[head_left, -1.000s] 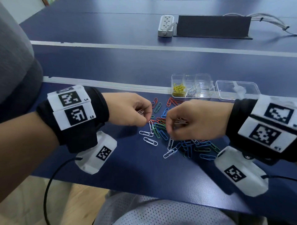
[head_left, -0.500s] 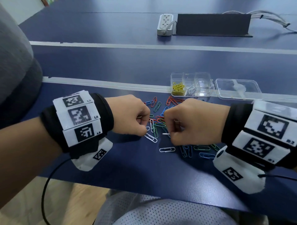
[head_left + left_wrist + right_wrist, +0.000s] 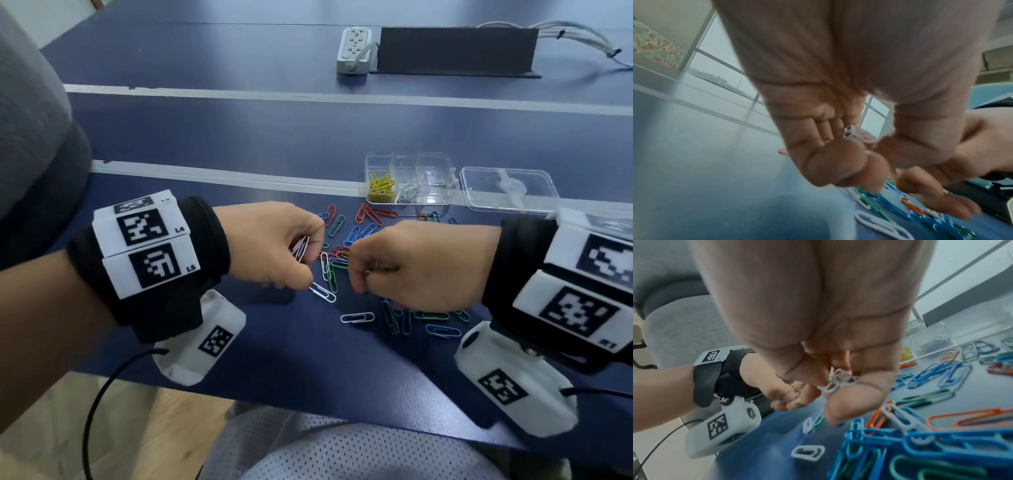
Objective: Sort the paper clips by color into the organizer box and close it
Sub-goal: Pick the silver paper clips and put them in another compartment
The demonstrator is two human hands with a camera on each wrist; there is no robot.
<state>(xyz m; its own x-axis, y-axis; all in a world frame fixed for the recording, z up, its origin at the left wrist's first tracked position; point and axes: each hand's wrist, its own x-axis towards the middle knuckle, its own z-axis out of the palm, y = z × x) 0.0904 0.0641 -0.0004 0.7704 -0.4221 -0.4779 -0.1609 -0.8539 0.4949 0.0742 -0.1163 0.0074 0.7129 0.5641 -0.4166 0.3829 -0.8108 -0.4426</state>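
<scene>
A loose pile of paper clips [image 3: 342,253] in red, blue, green and white lies on the blue table between my hands. My left hand [image 3: 274,245] is curled round a bunch of white paper clips [image 3: 299,248] [image 3: 849,130], and its lower fingertips touch another white clip [image 3: 322,291] on the table. My right hand [image 3: 407,265] is curled round its own bunch of white clips [image 3: 838,380], just over the pile. The clear organizer box [image 3: 409,180] stands behind, with yellow clips [image 3: 382,186] in its left compartment and white clips [image 3: 409,188] in the middle one.
The box's clear lid [image 3: 508,188] lies open to its right. One white clip [image 3: 356,317] and several blue and green ones [image 3: 397,317] lie nearer the front edge. A power strip [image 3: 354,48] and a black panel [image 3: 455,51] sit far back.
Both hands have come closer together over the pile. The loose white clips near the front have gone down from several to two, and the bunch in my left hand shows more.
</scene>
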